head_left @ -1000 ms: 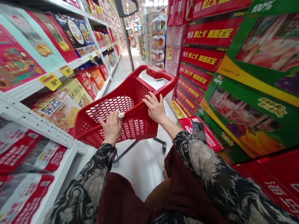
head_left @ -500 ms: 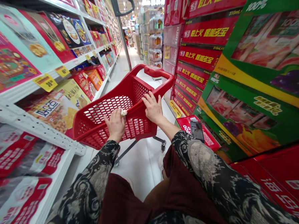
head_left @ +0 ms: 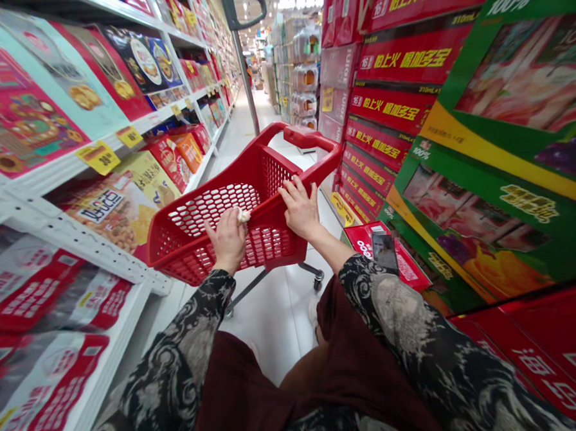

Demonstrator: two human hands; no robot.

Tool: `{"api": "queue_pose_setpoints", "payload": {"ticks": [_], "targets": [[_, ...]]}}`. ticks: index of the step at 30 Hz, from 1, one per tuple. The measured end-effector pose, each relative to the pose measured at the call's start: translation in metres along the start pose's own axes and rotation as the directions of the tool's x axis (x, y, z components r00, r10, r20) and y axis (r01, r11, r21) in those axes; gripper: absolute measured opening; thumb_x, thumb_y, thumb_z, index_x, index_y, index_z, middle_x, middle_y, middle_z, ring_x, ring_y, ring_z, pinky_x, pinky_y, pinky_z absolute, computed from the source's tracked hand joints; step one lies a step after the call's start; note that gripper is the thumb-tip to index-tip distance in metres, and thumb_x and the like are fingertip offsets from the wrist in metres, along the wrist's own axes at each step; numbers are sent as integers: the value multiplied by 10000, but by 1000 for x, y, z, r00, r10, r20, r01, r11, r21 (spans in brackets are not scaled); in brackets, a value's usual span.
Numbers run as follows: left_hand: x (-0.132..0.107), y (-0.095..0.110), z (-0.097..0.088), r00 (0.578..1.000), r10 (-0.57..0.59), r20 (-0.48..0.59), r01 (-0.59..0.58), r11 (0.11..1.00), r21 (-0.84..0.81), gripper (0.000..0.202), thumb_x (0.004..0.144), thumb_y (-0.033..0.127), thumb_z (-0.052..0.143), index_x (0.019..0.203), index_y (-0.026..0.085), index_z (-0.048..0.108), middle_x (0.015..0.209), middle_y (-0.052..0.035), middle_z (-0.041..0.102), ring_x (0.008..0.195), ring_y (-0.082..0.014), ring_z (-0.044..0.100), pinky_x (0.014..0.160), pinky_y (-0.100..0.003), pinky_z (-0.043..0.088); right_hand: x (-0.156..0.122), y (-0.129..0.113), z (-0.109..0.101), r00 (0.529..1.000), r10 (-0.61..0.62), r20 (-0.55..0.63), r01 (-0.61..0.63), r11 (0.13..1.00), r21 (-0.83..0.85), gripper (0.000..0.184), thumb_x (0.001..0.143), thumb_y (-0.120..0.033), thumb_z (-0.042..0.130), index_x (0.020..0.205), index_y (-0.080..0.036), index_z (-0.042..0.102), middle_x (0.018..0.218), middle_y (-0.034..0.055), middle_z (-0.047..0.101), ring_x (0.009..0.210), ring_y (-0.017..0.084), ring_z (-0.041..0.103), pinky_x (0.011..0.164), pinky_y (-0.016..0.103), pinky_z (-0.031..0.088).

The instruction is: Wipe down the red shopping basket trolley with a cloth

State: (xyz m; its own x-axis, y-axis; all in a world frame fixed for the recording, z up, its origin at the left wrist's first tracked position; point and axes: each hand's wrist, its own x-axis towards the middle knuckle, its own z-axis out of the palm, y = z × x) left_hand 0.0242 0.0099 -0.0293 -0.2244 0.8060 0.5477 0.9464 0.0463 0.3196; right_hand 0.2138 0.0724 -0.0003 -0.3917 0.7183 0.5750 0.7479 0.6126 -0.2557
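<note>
A red plastic shopping cart point(head_left: 210, 210) with a perforated basket stands in front of my knees, turned at an angle. My left hand point(head_left: 227, 241) is at the basket's near rim, its fingers closed on a small crumpled white wad that looks like tissue point(head_left: 243, 215). Farther right along the same rim, my right hand point(head_left: 301, 208) grips the cart, fingers bent over the edge and the thumb apart. The inner sides of both palms are hidden. Part of the basket floor is out of sight behind the near wall.
Shelves of boxed snacks point(head_left: 104, 206) line the left side. Stacked red drink cartons point(head_left: 398, 113) and green juice cartons point(head_left: 471, 212) rise close on the right. A phone point(head_left: 384, 251) lies on a low red box point(head_left: 409, 270). A metal pole point(head_left: 246, 82) stands beyond the cart.
My view has turned slightly left, so everything sits a little farther right in the picture. Both hands keep their places on the cart's rim.
</note>
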Motion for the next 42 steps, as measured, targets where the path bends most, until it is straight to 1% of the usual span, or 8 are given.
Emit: {"api": "queue_pose_setpoints", "payload": {"ticks": [5,7,12,15,25,35,38,42], "targets": [[10,33,8,999,51,7,-50,997,-59,464,862,206,356,1303,172,496,1375,-129,511,1288,-243,443,1142,-559,48,-2,-1,0,1000,-3,-7,3,1000,-4,560,787,-69,423,1336,-171,475,1476,101,385,1428,255,189,1122,628,3],[10,30,8,997,69,16,-68,997,-49,463,864,211,360,1305,178,496,1381,-129,505,1287,-244,446,1142,-562,37,-3,1,0,1000,-17,-10,17,1000,-13,563,791,-66,413,1339,-181,472,1476,92,389,1427,249,196,1123,624,3],[0,-6,3,1000,14,-16,-13,1000,11,458,870,233,364,1305,176,494,1373,-132,513,1263,-250,470,1138,-565,-9,-4,3,3,1000,-16,-8,16,1000,-15,572,792,-66,405,1347,-191,464,1478,84,387,1430,245,192,1125,617,1],[-3,-16,0,1000,-16,-17,16,1000,20,458,868,233,367,1305,185,493,1365,-129,521,1264,-248,468,1138,-561,6,-4,1,5,1000,-4,-14,4,1000,-14,578,787,-67,409,1351,-183,459,1486,83,372,1431,247,185,1125,618,3],[11,34,10,998,67,21,-65,996,-58,467,873,207,354,1323,176,478,1390,-131,495,1310,-232,423,1145,-548,31,-6,-1,2,1000,-5,-3,5,1000,-16,580,790,-63,407,1353,-195,454,1490,82,366,1433,240,182,1129,611,10],[-4,-20,-3,1000,1,-8,-1,999,42,453,867,234,369,1299,197,500,1378,-123,511,1266,-248,468,1137,-562,10,-5,-1,3,1000,-8,-1,8,1000,-3,572,796,-65,404,1349,-197,460,1485,77,375,1433,241,183,1127,617,1],[-3,-16,-2,1000,-17,-14,18,999,36,458,863,227,367,1300,192,499,1366,-126,521,1267,-244,466,1139,-555,13,-5,-2,4,1000,-8,-12,7,1000,-11,565,798,-69,400,1348,-181,461,1485,78,373,1430,245,185,1127,618,5],[3,5,5,1000,12,-6,-12,1000,-14,457,867,224,364,1303,184,496,1371,-125,516,1276,-242,456,1140,-557,1,-5,-2,4,1000,-9,-15,9,1000,-18,566,796,-71,397,1348,-182,460,1490,73,366,1432,243,178,1128,618,8]]}}
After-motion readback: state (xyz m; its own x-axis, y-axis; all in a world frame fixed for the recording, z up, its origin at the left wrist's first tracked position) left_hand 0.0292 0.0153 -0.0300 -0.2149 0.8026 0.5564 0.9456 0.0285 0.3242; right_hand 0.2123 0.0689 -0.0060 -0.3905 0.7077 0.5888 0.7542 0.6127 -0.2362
